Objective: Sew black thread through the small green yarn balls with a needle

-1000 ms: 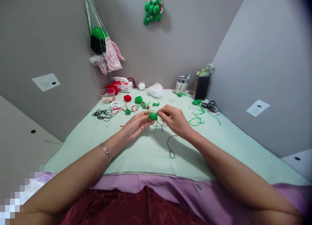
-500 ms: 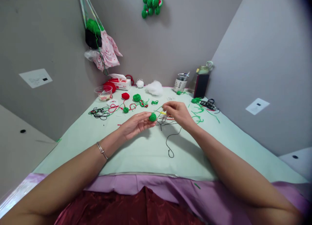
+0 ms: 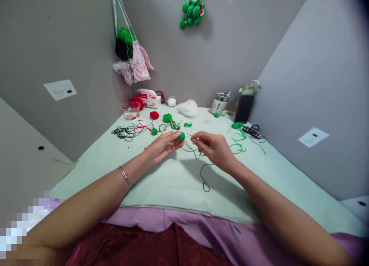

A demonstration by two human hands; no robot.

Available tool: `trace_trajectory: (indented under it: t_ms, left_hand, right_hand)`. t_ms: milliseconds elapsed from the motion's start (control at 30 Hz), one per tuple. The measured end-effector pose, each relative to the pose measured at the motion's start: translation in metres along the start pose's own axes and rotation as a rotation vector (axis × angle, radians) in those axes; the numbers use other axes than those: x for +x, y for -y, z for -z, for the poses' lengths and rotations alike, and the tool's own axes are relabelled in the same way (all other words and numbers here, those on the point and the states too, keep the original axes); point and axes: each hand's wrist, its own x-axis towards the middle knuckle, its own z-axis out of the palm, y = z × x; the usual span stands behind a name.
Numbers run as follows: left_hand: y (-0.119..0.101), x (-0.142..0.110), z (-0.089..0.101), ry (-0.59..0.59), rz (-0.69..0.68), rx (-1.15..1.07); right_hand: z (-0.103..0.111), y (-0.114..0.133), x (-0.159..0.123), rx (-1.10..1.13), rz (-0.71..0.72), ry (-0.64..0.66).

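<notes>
Between the fingertips of my left hand [image 3: 164, 146] is a small round green crocheted ball [image 3: 181, 136]. My right hand [image 3: 212, 148] is closed in a pinch on a thin needle [image 3: 188, 135], whose far end points left at the ball. Green yarn and dark cord [image 3: 188, 147] hang or lie below the ball, partly hidden by my right hand. A loose end of black cord [image 3: 204, 177] curls on the table in front of that hand.
Behind my left hand lie tangled black cord [image 3: 123, 133], a red yarn ball [image 3: 154, 115] and a green yarn ball [image 3: 167, 118]. White stuffing [image 3: 188, 108], a tissue box [image 3: 152, 101] and a can [image 3: 219, 104] stand farther back. A phone [image 3: 244, 108] leans at the right, near green yarn scraps [image 3: 238, 147].
My right hand has turned and lowered slightly, and the needle now points toward the green ball. My left hand still holds the ball. The whole view has shifted a little.
</notes>
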Motion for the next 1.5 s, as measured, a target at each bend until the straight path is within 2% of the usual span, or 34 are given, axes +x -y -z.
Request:
trace_trajectory:
  t_ms: [100, 233, 467, 600, 733, 900, 1000, 1133, 1300, 1400, 1500]
  left_hand:
    - [0.001, 0.0, 0.0, 0.004, -0.007, 0.005]
    - [0.002, 0.001, 0.001, 0.012, -0.021, 0.02]
    - [0.002, 0.0, 0.0, -0.009, -0.025, 0.061]
    - [0.005, -0.001, -0.003, -0.009, -0.06, 0.116]
    - [0.007, -0.001, -0.004, 0.03, -0.069, 0.127]
    - [0.004, -0.003, -0.004, 0.066, -0.102, 0.149]
    - [0.001, -0.001, 0.0, 0.031, -0.13, 0.156]
    - [-0.007, 0.003, 0.006, -0.022, -0.178, 0.034]
    - [-0.016, 0.002, 0.004, -0.013, -0.207, -0.085]
    - [-0.015, -0.001, 0.0, -0.028, -0.199, -0.006]
    - [-0.012, -0.004, -0.002, -0.005, -0.217, 0.181]
  right_hand:
    - [0.0, 0.0, 0.0, -0.1, 0.042, 0.011]
    - [0.0, 0.001, -0.001, -0.122, 0.072, 0.048]
    - [0.001, 0.003, -0.001, -0.141, 0.063, 0.095]
    - [-0.006, 0.004, -0.002, -0.145, 0.053, 0.094]
    - [-0.012, 0.004, -0.003, -0.064, 0.002, 0.044]
    - [-0.011, 0.005, -0.002, 0.162, -0.094, 0.101]
    - [-0.009, 0.006, -0.001, 0.245, -0.139, 0.116]
    - [-0.006, 0.006, 0.001, 0.322, -0.183, 0.097]
    - [-0.008, 0.006, 0.002, 0.392, -0.211, 0.048]
    - [-0.01, 0.008, 0.001, 0.399, -0.198, 0.022]
    - [-0.012, 0.01, -0.001, 0.401, -0.177, -0.001]
